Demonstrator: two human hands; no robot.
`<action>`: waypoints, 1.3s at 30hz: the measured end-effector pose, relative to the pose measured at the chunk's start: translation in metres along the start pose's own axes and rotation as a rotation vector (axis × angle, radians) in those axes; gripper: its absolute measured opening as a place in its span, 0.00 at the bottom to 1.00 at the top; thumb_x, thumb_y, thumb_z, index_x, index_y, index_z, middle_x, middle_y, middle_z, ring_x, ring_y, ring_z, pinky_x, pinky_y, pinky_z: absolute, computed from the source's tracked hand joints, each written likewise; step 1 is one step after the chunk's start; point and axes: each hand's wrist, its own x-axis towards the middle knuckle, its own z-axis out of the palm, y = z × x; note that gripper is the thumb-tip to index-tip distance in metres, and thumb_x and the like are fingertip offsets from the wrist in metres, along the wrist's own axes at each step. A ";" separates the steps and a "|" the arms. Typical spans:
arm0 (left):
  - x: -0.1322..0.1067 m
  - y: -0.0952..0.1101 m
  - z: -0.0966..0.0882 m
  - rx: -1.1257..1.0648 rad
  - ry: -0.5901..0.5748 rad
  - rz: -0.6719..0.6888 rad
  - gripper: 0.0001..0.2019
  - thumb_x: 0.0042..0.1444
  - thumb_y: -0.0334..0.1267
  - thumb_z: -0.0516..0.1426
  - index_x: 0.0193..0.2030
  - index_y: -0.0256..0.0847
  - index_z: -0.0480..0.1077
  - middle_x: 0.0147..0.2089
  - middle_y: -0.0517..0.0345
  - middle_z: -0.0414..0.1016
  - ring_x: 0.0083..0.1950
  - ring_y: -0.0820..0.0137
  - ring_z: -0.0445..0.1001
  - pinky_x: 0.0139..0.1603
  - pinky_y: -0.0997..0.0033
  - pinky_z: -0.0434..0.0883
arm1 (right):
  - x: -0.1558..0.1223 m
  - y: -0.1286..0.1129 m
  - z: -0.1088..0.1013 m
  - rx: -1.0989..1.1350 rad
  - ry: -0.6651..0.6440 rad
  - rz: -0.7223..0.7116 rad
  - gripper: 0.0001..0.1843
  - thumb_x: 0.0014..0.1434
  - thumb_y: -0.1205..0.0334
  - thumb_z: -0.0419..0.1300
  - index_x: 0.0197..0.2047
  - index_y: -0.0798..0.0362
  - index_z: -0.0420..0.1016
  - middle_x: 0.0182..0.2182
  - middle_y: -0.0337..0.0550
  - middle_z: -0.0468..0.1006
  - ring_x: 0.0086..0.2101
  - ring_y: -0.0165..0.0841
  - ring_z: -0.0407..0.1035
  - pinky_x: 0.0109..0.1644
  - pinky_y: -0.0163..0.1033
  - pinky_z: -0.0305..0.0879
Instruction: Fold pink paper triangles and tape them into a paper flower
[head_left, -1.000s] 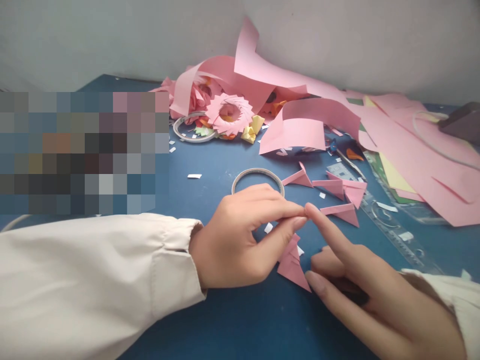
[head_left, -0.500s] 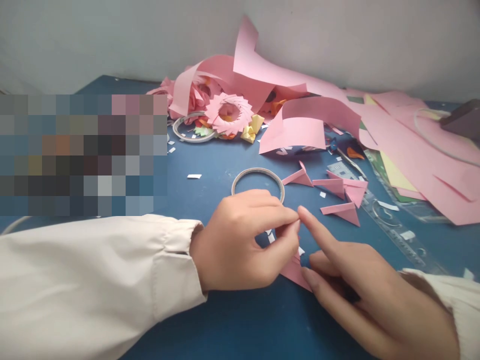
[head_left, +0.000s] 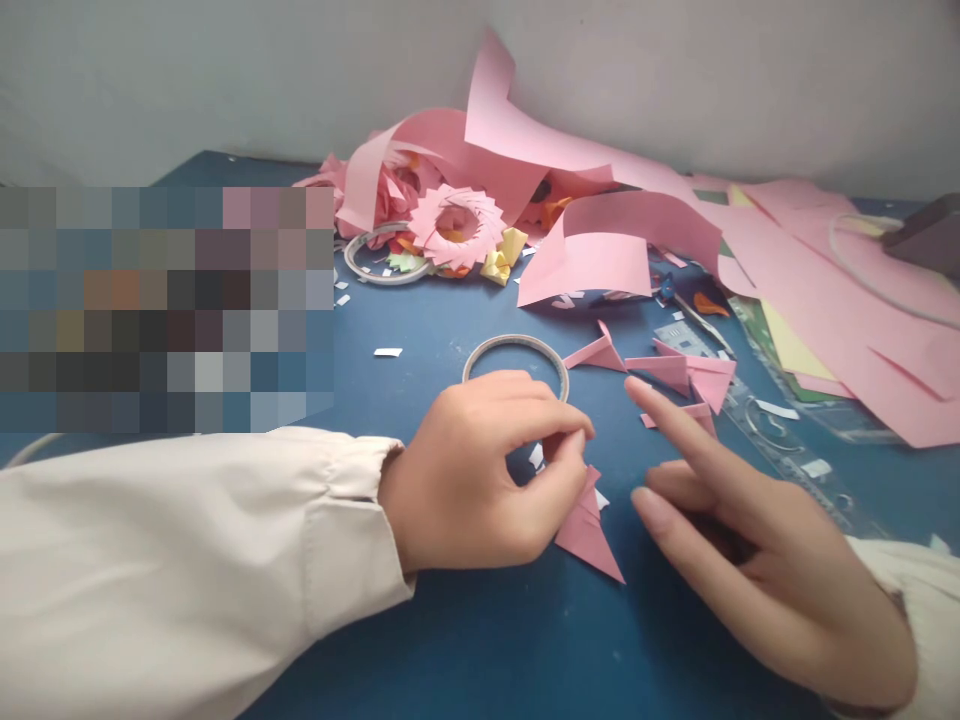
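My left hand (head_left: 487,475) has its thumb and index finger closed in a pinch. Whatever lies between the fingertips is too small or hidden to make out. From under the thumb a folded pink paper piece (head_left: 591,535) sticks out, its pointed end toward me on the table; its other end is hidden. To the right, my right hand (head_left: 765,560) hovers apart from the paper with index finger and thumb spread, holding nothing visible. Behind the left hand lies a roll of narrow tape (head_left: 517,343), and several folded pink pieces (head_left: 660,375) sit beyond the right fingertips.
Curled pink sheets (head_left: 600,260) and a pink pleated paper ring (head_left: 457,228) are piled at the back. Another tape ring (head_left: 386,278) lies beside them. Right of the folded pieces are a clear ruler (head_left: 787,465) and flat pink sheets (head_left: 855,300). White scraps dot the blue table (head_left: 465,640).
My right index fingertip has left the left fingertips, and the right hand has drawn back to the right, opening. My left hand has shifted slightly; more of the pink piece shows.
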 end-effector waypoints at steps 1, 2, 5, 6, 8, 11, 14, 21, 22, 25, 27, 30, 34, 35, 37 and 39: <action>0.000 0.000 0.000 -0.006 0.001 0.010 0.07 0.51 0.24 0.55 0.29 0.33 0.74 0.22 0.58 0.72 0.25 0.75 0.65 0.30 0.74 0.65 | 0.000 0.000 0.001 0.008 -0.039 -0.029 0.33 0.62 0.70 0.46 0.69 0.58 0.39 0.17 0.31 0.59 0.17 0.27 0.54 0.19 0.33 0.58; 0.000 0.000 0.001 -0.012 0.003 0.021 0.07 0.52 0.25 0.54 0.30 0.33 0.74 0.22 0.58 0.71 0.26 0.75 0.64 0.30 0.74 0.65 | 0.000 0.001 0.001 0.012 -0.071 -0.056 0.34 0.62 0.70 0.46 0.69 0.58 0.38 0.18 0.32 0.60 0.17 0.28 0.56 0.19 0.34 0.58; 0.000 0.000 0.001 -0.030 0.000 0.045 0.06 0.54 0.27 0.55 0.31 0.32 0.73 0.22 0.59 0.70 0.26 0.75 0.63 0.30 0.74 0.65 | -0.001 0.002 0.003 0.013 -0.123 -0.102 0.35 0.61 0.72 0.47 0.68 0.58 0.37 0.19 0.33 0.64 0.20 0.29 0.59 0.21 0.36 0.58; 0.000 0.000 0.002 -0.034 -0.003 0.052 0.06 0.54 0.27 0.55 0.31 0.32 0.73 0.22 0.59 0.70 0.26 0.75 0.63 0.30 0.74 0.65 | -0.001 0.002 0.003 0.013 -0.133 -0.111 0.36 0.61 0.72 0.47 0.68 0.58 0.36 0.20 0.34 0.65 0.20 0.30 0.59 0.22 0.37 0.58; 0.000 -0.001 0.002 -0.038 -0.002 0.062 0.05 0.54 0.27 0.55 0.32 0.32 0.73 0.23 0.58 0.71 0.26 0.75 0.63 0.30 0.74 0.65 | -0.001 0.002 0.003 -0.002 -0.134 -0.135 0.36 0.61 0.72 0.47 0.68 0.59 0.35 0.21 0.35 0.66 0.21 0.30 0.60 0.24 0.38 0.60; -0.001 -0.001 0.002 -0.023 0.008 0.057 0.06 0.56 0.27 0.55 0.32 0.34 0.74 0.22 0.59 0.71 0.26 0.76 0.64 0.30 0.76 0.66 | -0.002 0.001 0.003 -0.042 -0.120 -0.161 0.36 0.61 0.71 0.47 0.68 0.59 0.35 0.22 0.35 0.67 0.22 0.30 0.60 0.25 0.38 0.60; -0.002 -0.001 0.003 -0.005 0.021 0.051 0.06 0.57 0.28 0.55 0.32 0.36 0.73 0.23 0.60 0.72 0.27 0.76 0.65 0.31 0.77 0.66 | -0.003 0.001 0.003 -0.035 -0.123 -0.176 0.37 0.60 0.71 0.47 0.68 0.60 0.34 0.22 0.34 0.66 0.21 0.29 0.58 0.24 0.37 0.58; 0.000 0.001 0.003 0.008 0.031 0.072 0.07 0.54 0.24 0.54 0.28 0.34 0.72 0.23 0.58 0.72 0.27 0.75 0.65 0.32 0.75 0.67 | -0.002 0.000 0.002 -0.037 -0.161 -0.178 0.38 0.60 0.72 0.47 0.68 0.61 0.32 0.23 0.34 0.66 0.22 0.30 0.59 0.24 0.39 0.58; 0.000 0.002 0.003 0.009 0.031 0.071 0.08 0.54 0.24 0.54 0.27 0.35 0.71 0.23 0.58 0.72 0.27 0.75 0.65 0.32 0.75 0.67 | -0.002 0.000 0.002 -0.049 -0.161 -0.177 0.38 0.60 0.72 0.47 0.68 0.61 0.31 0.23 0.34 0.67 0.22 0.30 0.59 0.25 0.39 0.59; 0.000 0.002 0.003 0.007 0.042 0.071 0.09 0.53 0.24 0.53 0.26 0.36 0.71 0.23 0.59 0.71 0.27 0.76 0.65 0.32 0.75 0.67 | -0.003 0.000 0.002 -0.058 -0.162 -0.169 0.38 0.60 0.72 0.47 0.69 0.60 0.32 0.23 0.35 0.67 0.22 0.30 0.60 0.25 0.39 0.59; 0.000 0.002 0.003 0.001 0.050 0.074 0.10 0.53 0.23 0.53 0.25 0.36 0.70 0.22 0.60 0.70 0.27 0.76 0.65 0.32 0.75 0.68 | -0.003 0.001 0.002 -0.030 -0.156 -0.154 0.36 0.60 0.72 0.47 0.68 0.60 0.34 0.21 0.33 0.64 0.21 0.30 0.58 0.25 0.38 0.58; 0.001 0.002 0.003 -0.004 0.039 0.083 0.10 0.51 0.23 0.54 0.24 0.36 0.71 0.22 0.59 0.70 0.26 0.76 0.64 0.31 0.75 0.68 | -0.003 0.001 0.000 0.003 -0.085 -0.089 0.32 0.60 0.72 0.47 0.67 0.56 0.44 0.18 0.30 0.60 0.17 0.27 0.56 0.21 0.34 0.56; 0.002 0.002 0.002 -0.004 0.010 0.128 0.08 0.51 0.23 0.55 0.26 0.34 0.73 0.23 0.58 0.71 0.25 0.77 0.63 0.32 0.75 0.68 | -0.004 0.000 -0.003 -0.087 0.059 0.004 0.25 0.61 0.69 0.48 0.61 0.45 0.60 0.18 0.30 0.66 0.15 0.25 0.55 0.16 0.31 0.54; 0.002 0.002 0.002 -0.002 0.002 0.138 0.08 0.51 0.23 0.55 0.26 0.33 0.74 0.23 0.58 0.71 0.25 0.77 0.63 0.33 0.75 0.68 | -0.005 -0.001 -0.004 -0.104 0.077 0.021 0.24 0.61 0.68 0.49 0.59 0.44 0.62 0.18 0.30 0.65 0.15 0.25 0.55 0.15 0.31 0.53; 0.002 0.002 0.002 0.004 -0.013 0.149 0.08 0.52 0.23 0.55 0.27 0.32 0.74 0.23 0.58 0.71 0.25 0.77 0.63 0.33 0.75 0.68 | -0.005 -0.002 -0.006 -0.131 0.097 0.048 0.21 0.62 0.67 0.49 0.57 0.42 0.65 0.16 0.31 0.63 0.14 0.25 0.54 0.14 0.31 0.52; 0.003 0.002 0.002 0.008 -0.022 0.148 0.07 0.52 0.23 0.55 0.28 0.32 0.74 0.23 0.57 0.72 0.25 0.77 0.64 0.33 0.75 0.68 | -0.005 -0.002 -0.007 -0.158 0.117 0.066 0.20 0.62 0.66 0.49 0.55 0.41 0.67 0.15 0.31 0.62 0.13 0.25 0.53 0.13 0.32 0.51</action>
